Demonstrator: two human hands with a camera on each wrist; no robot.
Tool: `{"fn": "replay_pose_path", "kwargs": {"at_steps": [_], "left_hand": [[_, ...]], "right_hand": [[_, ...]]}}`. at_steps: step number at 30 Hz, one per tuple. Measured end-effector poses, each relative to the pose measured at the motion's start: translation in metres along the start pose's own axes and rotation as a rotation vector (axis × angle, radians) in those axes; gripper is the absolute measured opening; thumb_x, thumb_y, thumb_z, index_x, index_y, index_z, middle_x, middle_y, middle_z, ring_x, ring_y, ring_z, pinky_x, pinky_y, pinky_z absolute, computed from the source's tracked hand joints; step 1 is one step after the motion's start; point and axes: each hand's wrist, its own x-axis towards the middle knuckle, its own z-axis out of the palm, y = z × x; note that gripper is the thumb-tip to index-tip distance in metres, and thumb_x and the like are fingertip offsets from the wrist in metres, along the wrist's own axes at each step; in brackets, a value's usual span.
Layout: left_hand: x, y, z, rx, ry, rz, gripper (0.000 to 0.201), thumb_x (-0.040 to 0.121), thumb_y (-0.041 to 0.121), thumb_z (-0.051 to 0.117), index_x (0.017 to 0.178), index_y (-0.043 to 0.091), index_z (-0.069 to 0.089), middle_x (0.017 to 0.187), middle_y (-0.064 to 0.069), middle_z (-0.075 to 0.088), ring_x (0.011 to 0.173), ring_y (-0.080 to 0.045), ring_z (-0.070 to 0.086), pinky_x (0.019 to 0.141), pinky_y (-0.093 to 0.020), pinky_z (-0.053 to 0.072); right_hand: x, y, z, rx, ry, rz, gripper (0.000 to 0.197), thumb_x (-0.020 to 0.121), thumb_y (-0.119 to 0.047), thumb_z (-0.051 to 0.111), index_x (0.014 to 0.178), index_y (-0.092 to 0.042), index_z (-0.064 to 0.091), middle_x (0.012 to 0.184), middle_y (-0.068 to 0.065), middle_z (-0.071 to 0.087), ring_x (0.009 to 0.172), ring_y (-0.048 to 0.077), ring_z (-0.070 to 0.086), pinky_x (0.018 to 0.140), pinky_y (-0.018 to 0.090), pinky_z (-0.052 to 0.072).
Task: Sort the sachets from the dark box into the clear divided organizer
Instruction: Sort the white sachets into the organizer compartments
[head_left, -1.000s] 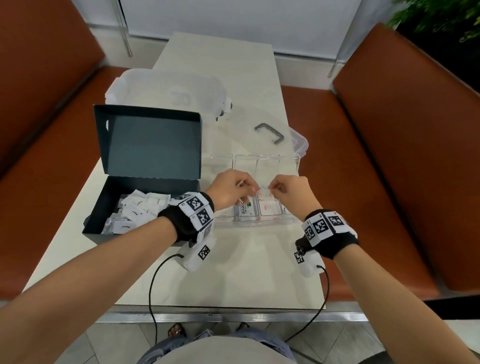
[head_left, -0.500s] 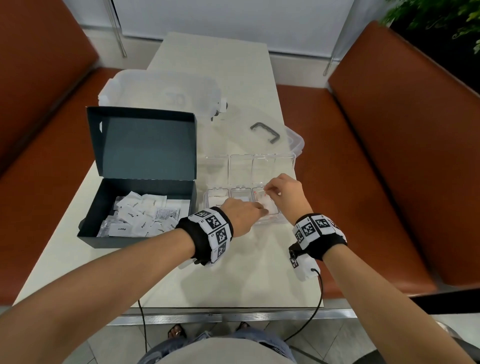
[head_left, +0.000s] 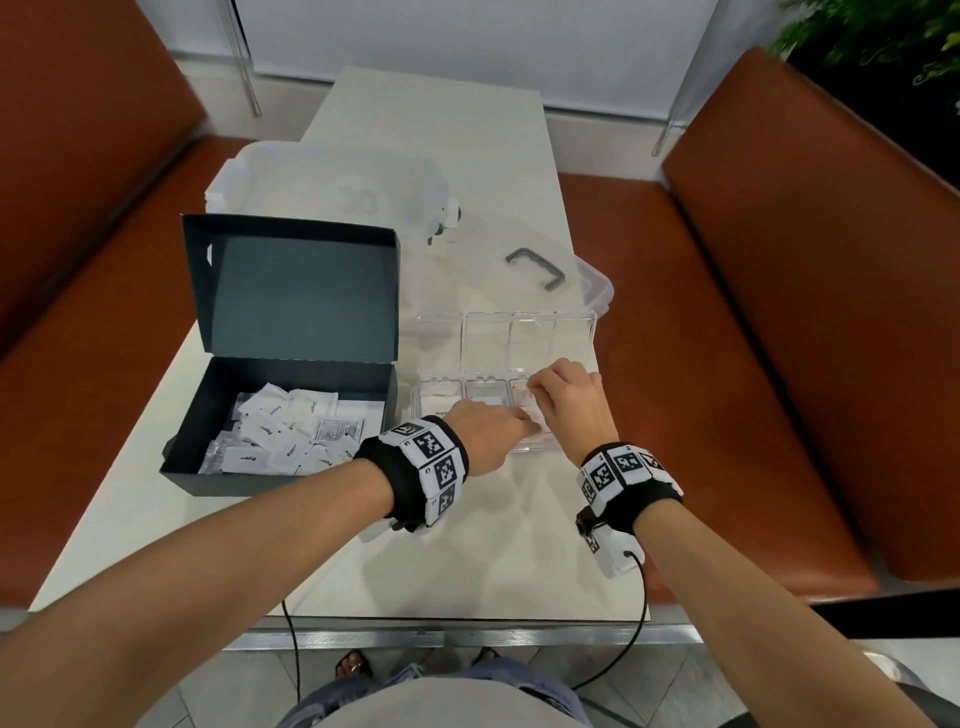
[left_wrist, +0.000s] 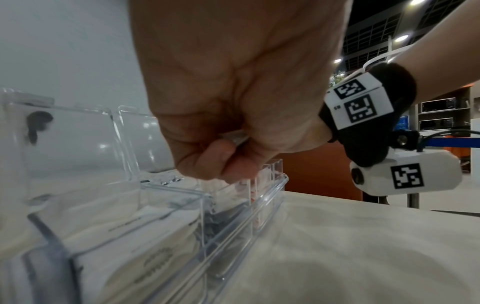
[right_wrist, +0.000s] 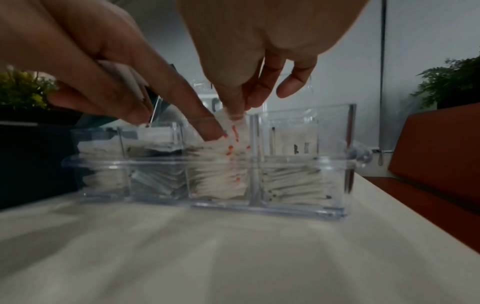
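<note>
**Inspector:** Head view, findings?

**Assistant:** Both grips meet over the clear organizer (head_left: 439, 388) on the pale tabletop (head_left: 467, 561). The left grip (head_left: 488, 436) and right grip (head_left: 569, 402) are just beside each other. The dark box (head_left: 291, 291) sits to the left of the left grip with its lid standing open. Loose sachets (head_left: 291, 436), white with black print, lie heaped inside it. Beyond both grips is a frosted container (head_left: 332, 187) and a grey handle (head_left: 535, 267). What the fingers hold cannot be told from this view.

**Inspector:** Left wrist view?

**Assistant:** The left grip (left_wrist: 233, 82) shows its palm side, fingers curled in. A thin pale edge shows between them, too blurred to identify. Below the grip are the organizer's (left_wrist: 246, 216) hard transparent walls, with flat paper sachets stacked inside.

**Inspector:** Right wrist view?

**Assistant:** It shows what the other two hide. The right grip (right_wrist: 259, 30) is clamped, thumb against fingertip, on a red-printed sachet (right_wrist: 235, 125). That sachet stands roughly upright at the mouth of the compartment directly beneath the grip, second from the right of four. The left grip's (right_wrist: 103, 51) forefinger reaches into the same compartment and touches the stack. Its other fingers are closed round spare sachets (right_wrist: 124, 79), white and tucked against the palm. The compartment to the right of the right grip holds black-printed sachets (right_wrist: 293, 181).
</note>
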Motion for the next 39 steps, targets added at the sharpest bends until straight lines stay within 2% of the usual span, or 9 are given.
{"fn": "replay_pose_path", "kwargs": {"at_steps": [5,12,17,20,24,28,32,36,39], "left_hand": [[0.001,-0.001,0.002,-0.02,0.009,0.004,0.066,0.089,-0.004,0.034,0.145,0.031,0.036,0.143,0.008,0.045,0.103,-0.026,0.059,0.069,-0.035,0.041],[0.0,-0.002,0.001,-0.035,-0.003,-0.012,0.064,0.089,-0.002,0.035,0.144,0.031,0.036,0.139,0.004,0.05,0.097,-0.027,0.059,0.067,-0.034,0.039],[-0.001,-0.002,0.0,-0.053,-0.015,0.001,0.064,0.09,-0.002,0.035,0.145,0.031,0.036,0.142,0.007,0.046,0.1,-0.028,0.06,0.071,-0.035,0.043],[-0.003,-0.003,-0.002,-0.122,0.009,0.024,0.064,0.089,-0.005,0.037,0.144,0.027,0.038,0.143,0.004,0.044,0.109,-0.028,0.057,0.075,-0.036,0.046],[-0.008,-0.008,-0.012,-0.453,0.277,0.04,0.052,0.096,0.0,0.039,0.144,0.02,0.038,0.133,-0.007,0.052,0.111,-0.024,0.057,0.089,-0.034,0.047],[-0.014,-0.015,-0.03,-0.969,0.482,-0.037,0.041,0.105,0.028,0.03,0.146,0.02,0.034,0.138,-0.004,0.053,0.099,-0.013,0.066,0.091,-0.028,0.05],[-0.016,-0.014,-0.041,-1.38,0.462,0.028,0.042,0.105,0.036,0.028,0.145,0.032,0.036,0.146,0.008,0.045,0.115,-0.006,0.055,0.093,-0.024,0.045],[-0.017,-0.007,-0.043,-1.492,0.403,0.076,0.039,0.103,0.044,0.028,0.14,0.048,0.038,0.148,0.016,0.04,0.077,-0.003,0.055,0.068,-0.023,0.044],[-0.018,-0.011,-0.044,-1.545,0.329,0.07,0.039,0.101,0.052,0.027,0.136,0.049,0.044,0.145,0.014,0.045,0.104,-0.008,0.06,0.082,-0.031,0.052]], "right_hand": [[0.0,0.004,0.006,-0.121,-0.145,0.01,0.021,0.097,-0.016,0.047,0.101,-0.016,0.068,0.097,0.001,0.063,0.097,0.023,0.052,0.082,0.033,0.029],[0.006,0.002,0.004,-0.233,-0.135,0.025,0.018,0.088,-0.002,0.054,0.093,-0.018,0.061,0.08,-0.003,0.062,0.086,0.022,0.048,0.07,0.031,0.019],[0.006,0.003,0.008,-0.237,-0.181,0.032,0.02,0.091,-0.006,0.055,0.101,-0.019,0.066,0.099,-0.001,0.058,0.098,0.021,0.046,0.073,0.029,0.017],[0.006,0.003,0.002,-0.095,-0.152,0.091,0.018,0.09,-0.006,0.057,0.102,-0.014,0.067,0.1,0.005,0.052,0.098,0.024,0.049,0.074,0.03,0.022],[0.004,0.005,-0.022,0.141,0.007,0.104,0.013,0.088,-0.002,0.058,0.096,-0.007,0.068,0.091,0.009,0.055,0.079,0.025,0.057,0.078,0.039,0.046],[-0.001,-0.011,-0.046,0.306,0.141,0.104,0.014,0.088,-0.005,0.061,0.096,-0.01,0.07,0.083,0.004,0.061,0.064,0.014,0.054,0.065,0.012,0.042],[-0.003,-0.042,-0.054,0.657,-0.061,0.185,0.013,0.094,-0.021,0.057,0.098,-0.024,0.07,0.075,-0.008,0.069,0.065,0.006,0.064,0.064,0.014,0.048],[-0.001,-0.058,-0.051,0.987,-0.071,0.275,0.015,0.094,-0.012,0.057,0.095,-0.003,0.068,0.073,0.011,0.068,0.062,0.013,0.063,0.06,0.023,0.051],[-0.003,-0.057,-0.053,1.182,-0.04,0.378,0.011,0.09,-0.009,0.064,0.091,0.002,0.067,0.068,0.013,0.064,0.056,0.013,0.059,0.056,0.021,0.05]]}}
